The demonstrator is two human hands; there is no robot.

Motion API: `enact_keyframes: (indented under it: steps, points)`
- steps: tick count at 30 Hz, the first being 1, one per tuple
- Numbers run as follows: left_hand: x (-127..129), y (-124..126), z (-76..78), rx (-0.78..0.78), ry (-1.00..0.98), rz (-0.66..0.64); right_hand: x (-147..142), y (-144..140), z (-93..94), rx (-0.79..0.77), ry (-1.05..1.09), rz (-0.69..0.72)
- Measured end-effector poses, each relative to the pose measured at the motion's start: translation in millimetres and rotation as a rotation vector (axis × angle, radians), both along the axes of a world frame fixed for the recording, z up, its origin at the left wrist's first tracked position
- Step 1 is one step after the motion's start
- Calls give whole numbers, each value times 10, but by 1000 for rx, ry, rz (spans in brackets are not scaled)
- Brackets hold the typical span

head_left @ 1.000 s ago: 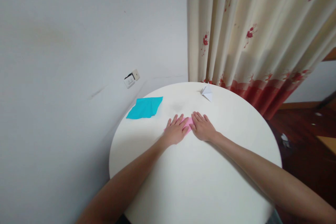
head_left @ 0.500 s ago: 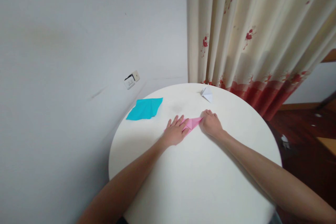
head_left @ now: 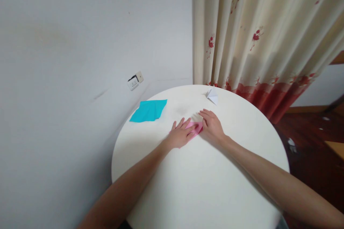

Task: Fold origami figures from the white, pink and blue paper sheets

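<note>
While our left hand [head_left: 179, 137] stays flat, fingers spread, on the folded pink paper [head_left: 199, 130] near the middle of the round white table [head_left: 204, 182], our right hand [head_left: 213, 125] has shifted inward from the paper's right tip and uncurled. Its fingers bend loosely at the right edge; whether they pinch, we cannot tell. Beyond, the creased turquoise sheet [head_left: 148, 111] lies unmoved.
</note>
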State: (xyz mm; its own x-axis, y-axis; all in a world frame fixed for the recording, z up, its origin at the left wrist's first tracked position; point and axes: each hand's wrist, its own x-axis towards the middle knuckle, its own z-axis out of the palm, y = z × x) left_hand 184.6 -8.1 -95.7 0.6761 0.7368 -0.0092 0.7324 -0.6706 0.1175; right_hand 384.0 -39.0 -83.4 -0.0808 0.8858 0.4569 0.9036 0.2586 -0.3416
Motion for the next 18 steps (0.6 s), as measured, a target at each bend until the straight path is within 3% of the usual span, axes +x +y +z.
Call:
enact_keyframes:
  steps: [9,18]
  points:
    - [5,-16,33,-23,-2,-5,-61,-41,-206,-312,-199,21]
    - [-29,39,7,-37,-19,113,-21,-29,-238,-341,-242,55]
